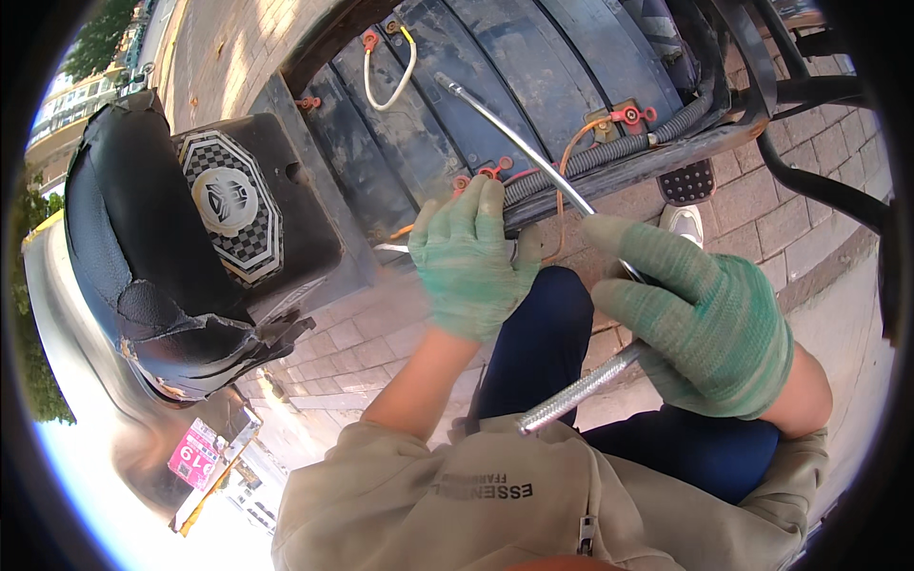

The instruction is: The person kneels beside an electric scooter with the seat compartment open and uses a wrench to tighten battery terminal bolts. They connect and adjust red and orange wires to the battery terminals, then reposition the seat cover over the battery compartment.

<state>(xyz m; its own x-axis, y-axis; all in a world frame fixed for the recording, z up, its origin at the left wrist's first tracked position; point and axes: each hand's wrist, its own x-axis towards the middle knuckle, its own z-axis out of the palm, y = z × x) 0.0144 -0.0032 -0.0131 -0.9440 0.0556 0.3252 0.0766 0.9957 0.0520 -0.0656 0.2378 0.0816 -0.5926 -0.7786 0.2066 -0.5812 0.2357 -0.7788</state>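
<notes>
My left hand [468,259], in a green knitted glove, rests with slightly bent fingers at red terminal covers [493,169] on the near edge of the battery compartment, its thumb apart. My right hand [700,324], gloved alike, grips a long chrome bar tool [514,135]. Its knurled handle reaches down toward my jacket, and its far tip lies over the dark batteries [356,157]. A white looped wire [390,101] joins terminals at the upper left; an orange wire [569,150] runs from a red-capped terminal [631,118] at the right, beside corrugated conduit [681,130].
A torn black seat [143,238] with a patterned panel stands tipped up at the left, above silver bodywork [109,400]. Black frame tubes [819,190] curve at the right. Below are brick paving [809,154], my knees and my shoe [682,222]. Trees and railings show at the far upper left.
</notes>
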